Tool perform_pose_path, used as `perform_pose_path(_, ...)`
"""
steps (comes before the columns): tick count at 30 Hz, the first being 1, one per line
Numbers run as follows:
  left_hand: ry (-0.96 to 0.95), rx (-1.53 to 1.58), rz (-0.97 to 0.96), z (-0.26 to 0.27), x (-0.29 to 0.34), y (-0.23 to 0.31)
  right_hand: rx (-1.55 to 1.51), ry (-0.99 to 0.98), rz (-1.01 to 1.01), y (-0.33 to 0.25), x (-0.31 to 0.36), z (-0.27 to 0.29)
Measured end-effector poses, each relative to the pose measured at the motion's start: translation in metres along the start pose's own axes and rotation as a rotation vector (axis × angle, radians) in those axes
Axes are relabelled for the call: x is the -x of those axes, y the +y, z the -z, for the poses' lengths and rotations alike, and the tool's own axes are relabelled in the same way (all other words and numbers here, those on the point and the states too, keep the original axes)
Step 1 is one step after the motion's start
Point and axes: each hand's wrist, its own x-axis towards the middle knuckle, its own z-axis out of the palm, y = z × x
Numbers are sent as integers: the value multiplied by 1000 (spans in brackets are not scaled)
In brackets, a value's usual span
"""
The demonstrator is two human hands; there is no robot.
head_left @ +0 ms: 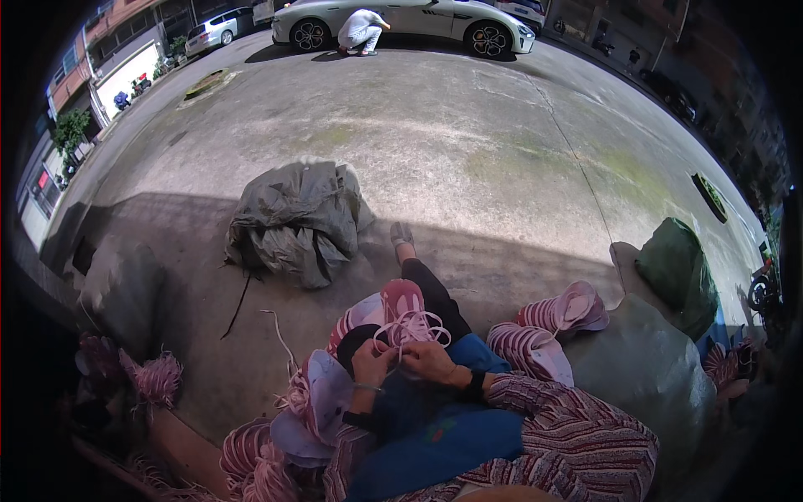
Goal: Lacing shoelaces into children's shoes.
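Pink laces (413, 328) loop between the left hand (373, 366) and right hand (431, 362), each pinching a strand, while the shoe upper (401, 299) lies just beyond them, toe pointing away from the wearer, neither hand clearly nearer.

1. We look from the left one of two fisheye cameras worn side by side on the person's head, the picture upright.
2. We face down and forward, over the blue cloth (443, 452) on the lap; the left hand (372, 366) and right hand (430, 363) are near us, below the middle.
3. Farther out, we see across the concrete ground (401, 125) to the pale car (410, 27) along the top.
4. Our wide lens curves everything toward a dark, rounded rim.
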Motion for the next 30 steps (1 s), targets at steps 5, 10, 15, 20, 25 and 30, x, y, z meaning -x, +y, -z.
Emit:
perform_pose_path(5,181,-180,-177,-13,24,8,71,15,29,-5,14,-10)
perform_pose_path(10,90,-203,-206,-15,41,10,114,80,23,0,14,-16)
perform_pose_path(15,56,-24,-34,-8,16,7,105,37,-9,-5,15,-10)
perform_pose_path(20,-20,-115,-44,-17,-12,2,245,153,49,4,10,31)
perform_pose_path(25,-175,353,74,-7,-13,-10,347,130,-47,30,-11,50)
perform_pose_path(30,-57,339,229,3,16,-9,294,227,-120,36,-27,42)
